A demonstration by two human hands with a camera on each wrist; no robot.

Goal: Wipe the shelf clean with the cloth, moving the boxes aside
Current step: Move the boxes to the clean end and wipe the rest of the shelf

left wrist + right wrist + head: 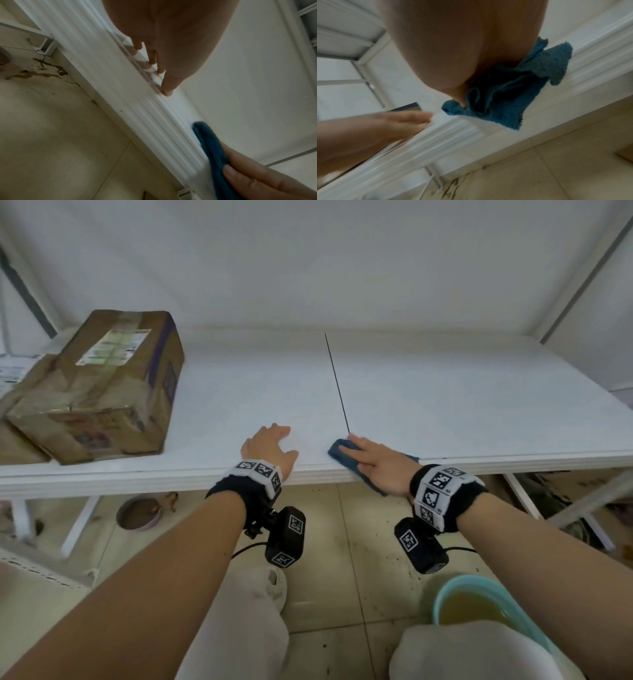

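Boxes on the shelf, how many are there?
2 that I can tell. One big brown cardboard box sits on the white shelf at the left. A second flatter brown box lies partly under it, at the edge of view. More may be hidden beyond it.

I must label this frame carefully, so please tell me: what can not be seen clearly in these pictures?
- Head view: the cardboard box label is too blurred to read.
- Head view: the right hand covers most of the blue cloth.
- Right wrist view: the fingers are hidden by the palm.

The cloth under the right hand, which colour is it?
Blue cloth; the right wrist view shows it best.
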